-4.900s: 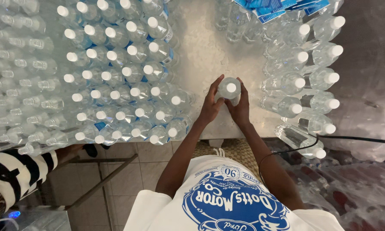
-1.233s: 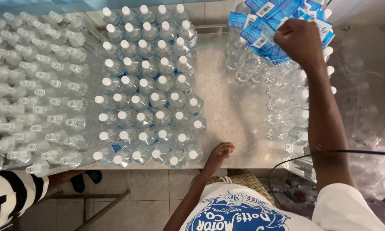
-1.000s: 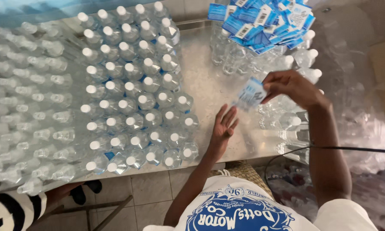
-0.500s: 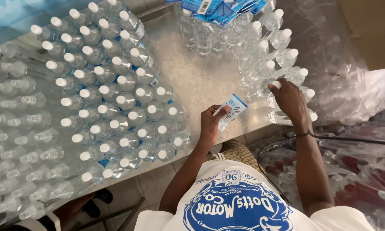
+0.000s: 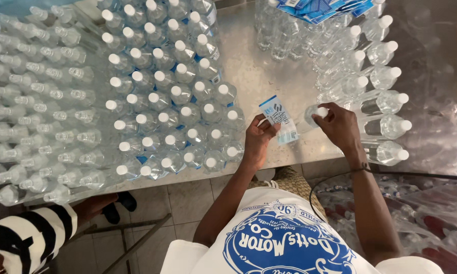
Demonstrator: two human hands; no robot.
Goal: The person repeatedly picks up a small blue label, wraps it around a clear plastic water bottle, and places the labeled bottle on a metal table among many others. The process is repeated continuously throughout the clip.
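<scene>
At the far left edge, a striped sleeve of another person shows below the worktop, apart from your own arms. Just above it, clear bottles lying on their sides are stacked along the worktop's left end, necks pointing right. Next to them stands a dense block of upright bottles with white caps, some showing blue labels, reaching to the near edge of the worktop.

Your left hand sits just right of that block, close to the near edge. Its fingers are curled and pinch the lower end of a blue and white label, which sticks up and away from you over the bare metal. Just beside the label, your right hand is closed around the capped end of a clear bottle; the white cap peeks out at your fingertips, and the body is mostly hidden under your palm. Label and bottle are near each other, but you cannot tell whether they touch.

Right of that hand, more unlabelled bottles lie on their sides, caps pointing right. At the far edge above them rests a heap of blue labels on top of upright bottles.
</scene>
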